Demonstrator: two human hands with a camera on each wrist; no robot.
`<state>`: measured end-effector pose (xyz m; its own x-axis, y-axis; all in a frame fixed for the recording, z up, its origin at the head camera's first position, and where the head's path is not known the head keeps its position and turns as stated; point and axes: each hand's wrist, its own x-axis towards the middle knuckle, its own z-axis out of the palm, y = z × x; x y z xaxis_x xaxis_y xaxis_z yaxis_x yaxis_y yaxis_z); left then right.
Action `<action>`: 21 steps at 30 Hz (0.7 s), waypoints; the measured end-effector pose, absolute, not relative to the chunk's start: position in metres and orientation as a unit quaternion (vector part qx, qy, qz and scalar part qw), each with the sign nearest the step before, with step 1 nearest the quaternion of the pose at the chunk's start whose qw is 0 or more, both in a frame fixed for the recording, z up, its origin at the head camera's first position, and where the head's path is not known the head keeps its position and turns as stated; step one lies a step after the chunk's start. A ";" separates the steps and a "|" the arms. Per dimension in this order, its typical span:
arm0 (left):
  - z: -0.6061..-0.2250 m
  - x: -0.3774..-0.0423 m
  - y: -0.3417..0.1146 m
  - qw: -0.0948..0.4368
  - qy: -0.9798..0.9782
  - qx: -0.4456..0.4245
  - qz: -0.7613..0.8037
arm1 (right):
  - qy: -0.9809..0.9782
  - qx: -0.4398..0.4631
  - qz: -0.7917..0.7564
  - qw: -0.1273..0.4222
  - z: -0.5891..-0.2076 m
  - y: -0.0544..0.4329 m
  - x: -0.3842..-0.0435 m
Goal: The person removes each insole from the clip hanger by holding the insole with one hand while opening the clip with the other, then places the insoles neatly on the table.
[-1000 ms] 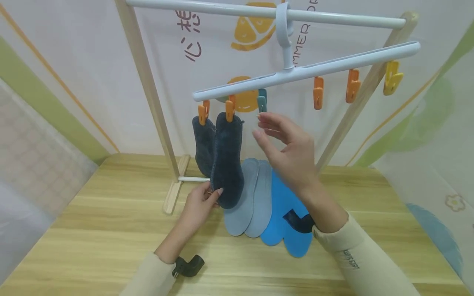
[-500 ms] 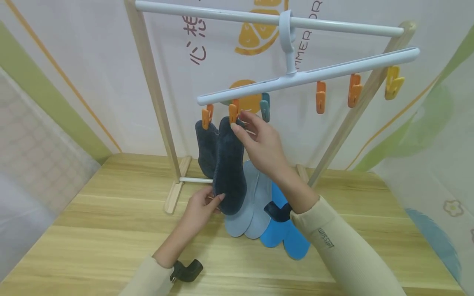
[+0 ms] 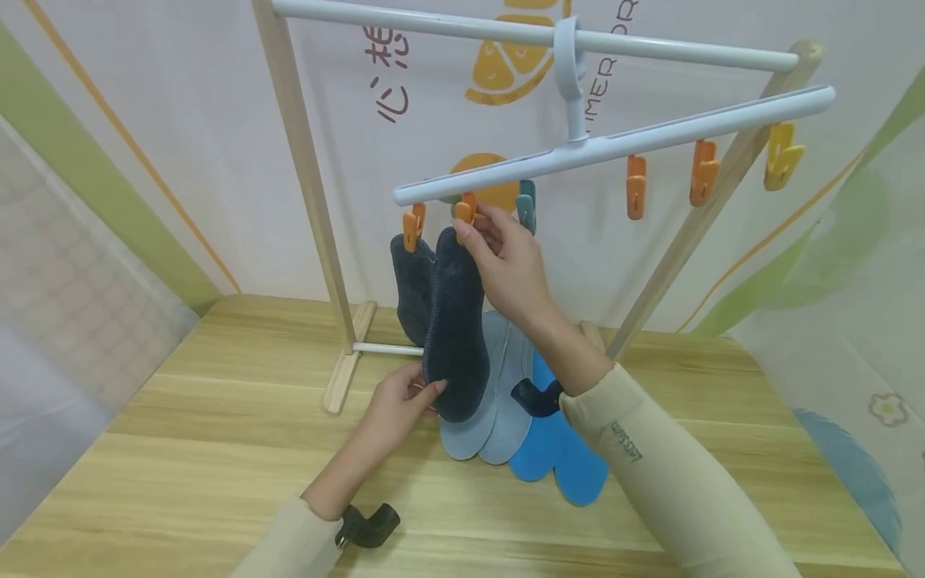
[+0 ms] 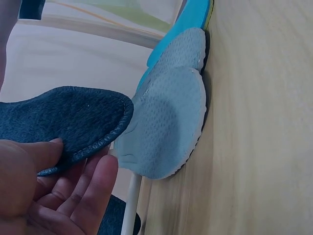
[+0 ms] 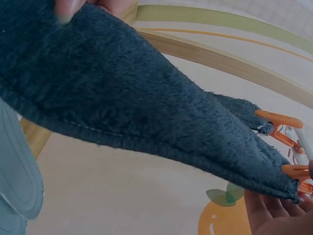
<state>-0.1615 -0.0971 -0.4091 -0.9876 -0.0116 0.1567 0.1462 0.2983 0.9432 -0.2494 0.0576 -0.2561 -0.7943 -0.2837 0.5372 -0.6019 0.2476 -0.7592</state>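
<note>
A dark fuzzy insole (image 3: pixel 458 329) hangs from an orange clothespin (image 3: pixel 463 212) on the white hanger (image 3: pixel 614 151). My left hand (image 3: pixel 396 408) pinches its lower edge, thumb on the front face; the left wrist view shows the fingers behind the insole (image 4: pixel 73 117). At the top, my right hand (image 3: pixel 511 269) pinches the clothespin, the thumb on its front. In the right wrist view, the clothespin (image 5: pixel 296 171) bites the insole's narrow end beside my fingers. A second dark insole (image 3: pixel 414 289) hangs just left and behind, from another orange clothespin (image 3: pixel 413 228).
A teal clothespin (image 3: pixel 527 207), more orange ones and a yellow clothespin (image 3: pixel 782 156) hang along the hanger to the right. The wood-framed rack (image 3: pixel 311 177) stands on the table (image 3: pixel 217 433). Grey insoles (image 3: pixel 513 425) and blue insoles (image 3: pixel 578 470) lie behind and below my hands.
My right hand has come left from near the teal clothespin, past the insole's top corner, and now grips the orange clothespin. My left hand keeps its pinch at the insole's lower edge.
</note>
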 end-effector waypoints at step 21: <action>-0.407 -0.161 -0.103 0.065 -0.827 -0.042 -0.556 | -0.724 0.267 0.611 0.177 -0.243 0.044 -0.247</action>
<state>-0.1606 -0.1027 -0.4073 -0.9880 -0.0020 0.1546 0.1424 0.3770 0.9152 -0.2466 0.0444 -0.2432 -0.7954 -0.1705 0.5816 -0.6021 0.1119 -0.7906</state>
